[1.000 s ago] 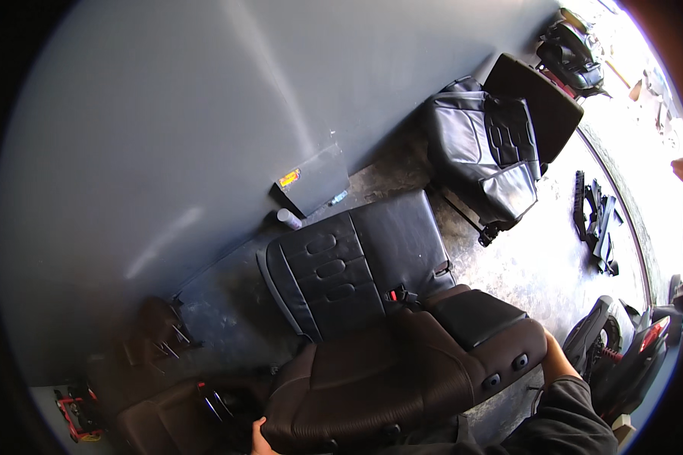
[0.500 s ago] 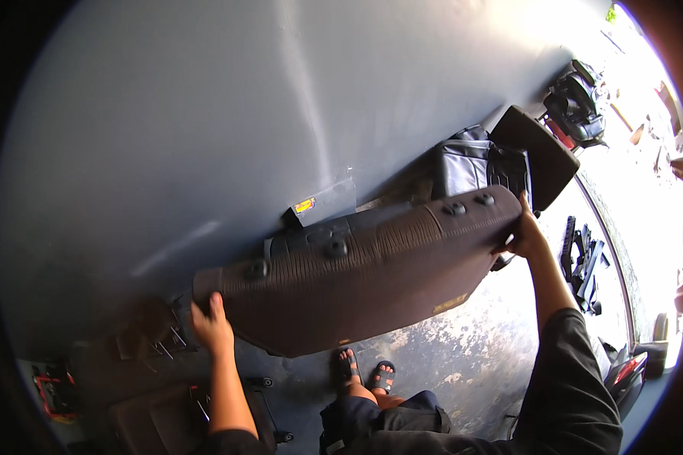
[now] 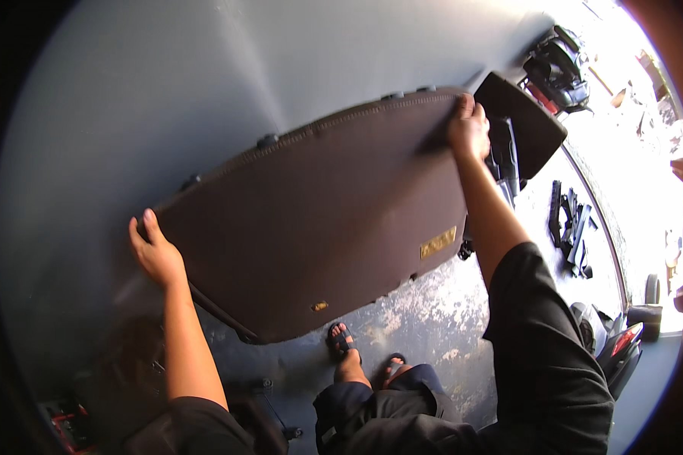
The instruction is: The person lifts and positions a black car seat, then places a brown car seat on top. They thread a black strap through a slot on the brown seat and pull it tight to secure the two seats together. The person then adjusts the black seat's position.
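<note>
Both of my hands hold a wide brown car seat backrest [image 3: 319,212], raised in front of me and tilted with its right end farther away. Its smooth brown face is turned toward me, with a gold label [image 3: 438,243] at the lower right and a small gold tag [image 3: 319,306] near the lower edge. Several black knobs stick out along its far edge. My left hand [image 3: 158,254] grips the left end, thumb and fingertips at the corner. At the far right corner, my right hand [image 3: 470,130] has its fingers curled over the edge.
A grey wall [image 3: 144,114] rises just beyond the backrest. Past its right end stand a dark brown panel [image 3: 525,125] and a black bag-like bundle [image 3: 558,68]. Black strips [image 3: 573,227] lie on the floor at right, near part of a motorbike [image 3: 618,356]. Dark items sit at lower left.
The backrest has been lifted away from my feet toward the wall and turned, so its smooth face shows more and its knobbed edge less. Both hands have moved up and left with it.
</note>
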A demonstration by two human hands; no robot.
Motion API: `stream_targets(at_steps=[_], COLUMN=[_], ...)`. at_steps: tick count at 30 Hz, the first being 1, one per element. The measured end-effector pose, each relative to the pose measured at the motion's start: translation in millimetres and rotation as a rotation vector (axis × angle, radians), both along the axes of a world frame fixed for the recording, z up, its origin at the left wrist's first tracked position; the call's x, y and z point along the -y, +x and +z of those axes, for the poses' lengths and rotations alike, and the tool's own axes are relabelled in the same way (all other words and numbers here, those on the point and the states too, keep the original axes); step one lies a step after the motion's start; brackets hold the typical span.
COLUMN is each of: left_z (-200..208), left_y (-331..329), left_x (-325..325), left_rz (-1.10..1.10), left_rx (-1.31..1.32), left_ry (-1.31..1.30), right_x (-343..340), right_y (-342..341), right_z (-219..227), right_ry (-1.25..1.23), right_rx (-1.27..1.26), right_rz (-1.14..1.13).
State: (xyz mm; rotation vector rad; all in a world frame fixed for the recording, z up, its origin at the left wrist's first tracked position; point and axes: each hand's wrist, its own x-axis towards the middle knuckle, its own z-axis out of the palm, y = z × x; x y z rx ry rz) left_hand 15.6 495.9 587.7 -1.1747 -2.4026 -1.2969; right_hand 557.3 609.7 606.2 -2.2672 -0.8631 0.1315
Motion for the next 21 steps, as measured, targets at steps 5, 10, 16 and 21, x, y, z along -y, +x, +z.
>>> stream_targets(at_steps=[5, 10, 16, 21], left_z=[0, 17, -67, -86], left_y=[-3, 81, 193, 168], left_x=[3, 29, 23, -18], left_rz=[0.047, 0.010, -0.119, -0.071], left_rx=[-0.116, -0.470, -0.778, -0.949], left_ry=[-0.054, -0.036, 0.051, 0.148], right_x=[39, 46, 47, 16], right_y=[-94, -89, -80, -83], right_z=[-89, -116, -104, -116], right_ry=[0.260, 0.541, 0.449, 0.590], right_rx=[0.307, 0.407, 0.450, 0.438], right_rz=[0.504, 0.546, 0.544, 0.521])
